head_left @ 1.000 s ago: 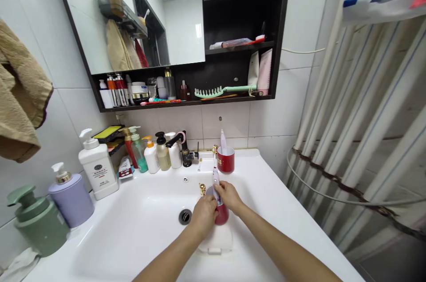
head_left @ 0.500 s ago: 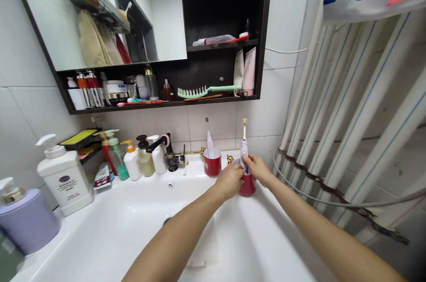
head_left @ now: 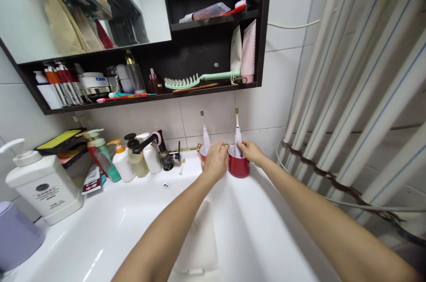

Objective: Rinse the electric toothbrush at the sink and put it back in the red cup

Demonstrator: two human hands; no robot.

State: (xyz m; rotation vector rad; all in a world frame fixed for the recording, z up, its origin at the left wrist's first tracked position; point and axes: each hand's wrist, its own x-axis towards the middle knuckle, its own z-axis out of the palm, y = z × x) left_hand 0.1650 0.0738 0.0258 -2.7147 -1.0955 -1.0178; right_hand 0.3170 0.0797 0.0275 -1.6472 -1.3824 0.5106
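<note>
We judged that the left toothbrush [head_left: 205, 137], upright in the left red cup [head_left: 203, 160] just left of the left grip [head_left: 217, 160], could have toppled had those knuckles bumped the rim. The left grip was curled between the cups; how far open it was, or whether it held the gold handle [head_left: 226, 145] near its fingertips, we could not tell. The right toothbrush [head_left: 237, 134] stood in the right red cup [head_left: 238, 168], at the nearly closed fingertips of the right grip [head_left: 252, 153]; whether they pinched brush or rim was unclear. A sideways tug there might have tipped the cup onto the surface [head_left: 266, 211]. Well left of both grips, the white pump bottle [head_left: 46, 186] bore a dark round emblem and blurred lines, the packet [head_left: 92, 180] unreadable maroon-and-white print; the left red cup's gold marks were mostly hidden.
</note>
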